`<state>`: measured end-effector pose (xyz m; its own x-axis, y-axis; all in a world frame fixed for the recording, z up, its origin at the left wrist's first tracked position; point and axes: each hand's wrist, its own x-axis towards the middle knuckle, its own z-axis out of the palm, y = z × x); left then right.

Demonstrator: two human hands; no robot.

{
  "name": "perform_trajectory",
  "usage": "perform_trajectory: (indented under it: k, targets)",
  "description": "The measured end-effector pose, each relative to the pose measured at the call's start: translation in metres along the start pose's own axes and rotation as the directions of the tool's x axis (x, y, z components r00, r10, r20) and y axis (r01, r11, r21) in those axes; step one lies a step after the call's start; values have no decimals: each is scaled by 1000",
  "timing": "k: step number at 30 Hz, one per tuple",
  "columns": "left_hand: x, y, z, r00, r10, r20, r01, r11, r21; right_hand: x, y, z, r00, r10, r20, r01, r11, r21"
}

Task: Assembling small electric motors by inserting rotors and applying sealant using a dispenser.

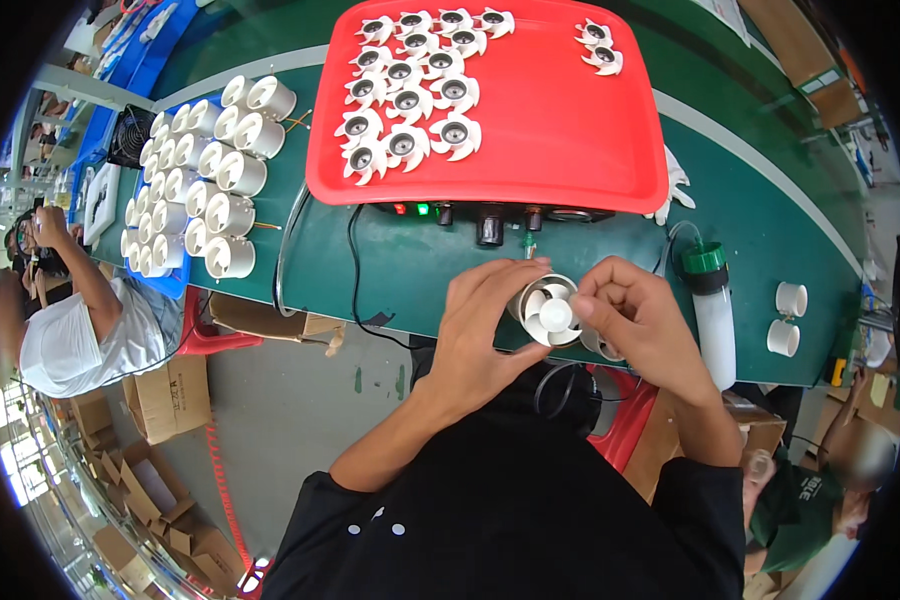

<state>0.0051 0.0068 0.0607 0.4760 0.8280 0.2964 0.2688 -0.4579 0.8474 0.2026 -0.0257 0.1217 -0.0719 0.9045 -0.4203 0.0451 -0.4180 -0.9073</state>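
Near the table's front edge, my left hand (470,345) is wrapped around a white cylindrical fan housing (562,280), thumb below and fingers above. A white fan impeller (555,316) with curved blades sits in its mouth, facing up. My right hand (642,322) is closed, thumb and forefinger pinched at the right edge of the impeller. Part of another white cylinder (598,347) shows below my right fingers, mostly hidden by them. Beyond my hands, a red tray (550,120) carries several white impellers (410,100) with dark round centres.
Left of the tray stand rows of white fan housings (240,173) on a blue tray. A white bottle with a green cap (712,310) and two white housings (783,338) are at right. A black control box (490,228) sits under the tray. Co-workers (90,340) sit either side.
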Motion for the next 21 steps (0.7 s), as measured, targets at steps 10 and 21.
perform_trajectory:
  k: [10, 21]
  targets:
    - [-8, -8, 5, 999, -47, 10, 47, 998, -35, 1, 9, 12, 991, -112, -68, 92, 966, -240]
    - [-7, -3, 0, 999, -21, 47, 21, 1000, 16, -2, 9, 13, 815, -557, 162, 500, 532, -683]
